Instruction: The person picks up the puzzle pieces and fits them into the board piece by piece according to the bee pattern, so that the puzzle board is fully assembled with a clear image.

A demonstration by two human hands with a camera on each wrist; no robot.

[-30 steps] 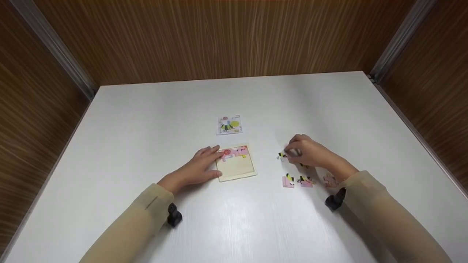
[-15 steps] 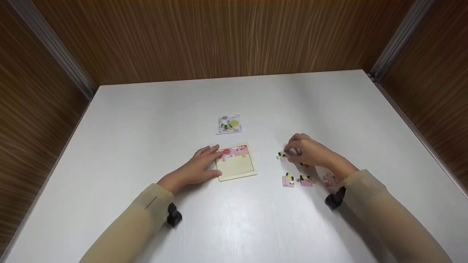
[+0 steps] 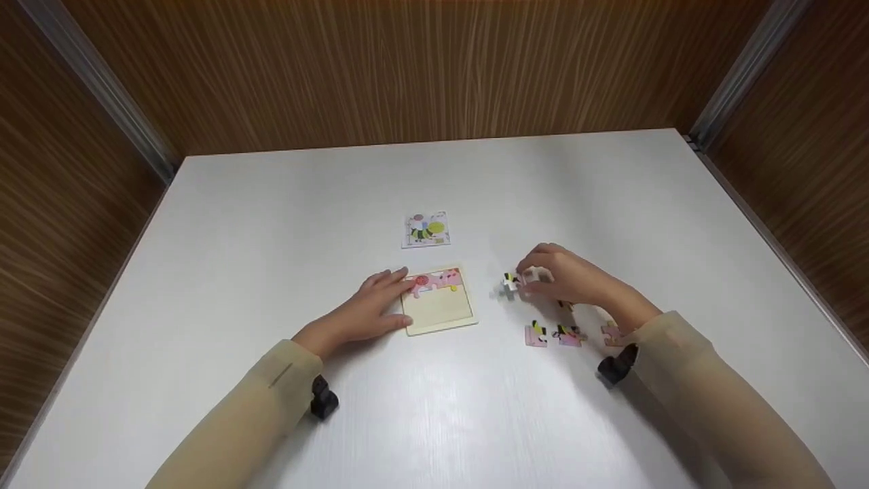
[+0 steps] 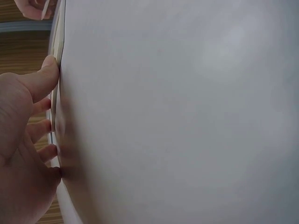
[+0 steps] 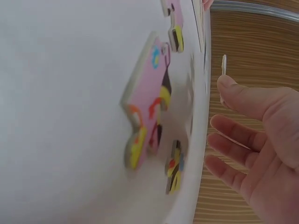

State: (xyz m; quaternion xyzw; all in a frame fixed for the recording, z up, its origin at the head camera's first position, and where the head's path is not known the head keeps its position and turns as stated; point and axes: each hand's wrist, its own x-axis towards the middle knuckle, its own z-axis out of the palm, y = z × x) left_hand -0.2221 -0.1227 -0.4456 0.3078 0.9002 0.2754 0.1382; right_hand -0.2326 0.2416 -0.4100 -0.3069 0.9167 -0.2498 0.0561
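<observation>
Pinching a jigsaw piece (image 3: pixel 510 282) above the white table (image 3: pixel 434 414) in right hand (image 3: pixel 569 274), near 4 loose pieces (image 3: pixel 535 336); resting left hand (image 3: pixel 366 310), with fingers extended, on the left edge of the partly filled wooden puzzle tray (image 3: pixel 440 311)

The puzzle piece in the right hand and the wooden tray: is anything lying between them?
Only white tabletop, faintly shadowed, shows between the held piece and the tray in the head view; that stretch is bare.

Long beige sleeves (image 3: pixel 237 414) with small black wrist cameras (image 3: pixel 324 401)
</observation>
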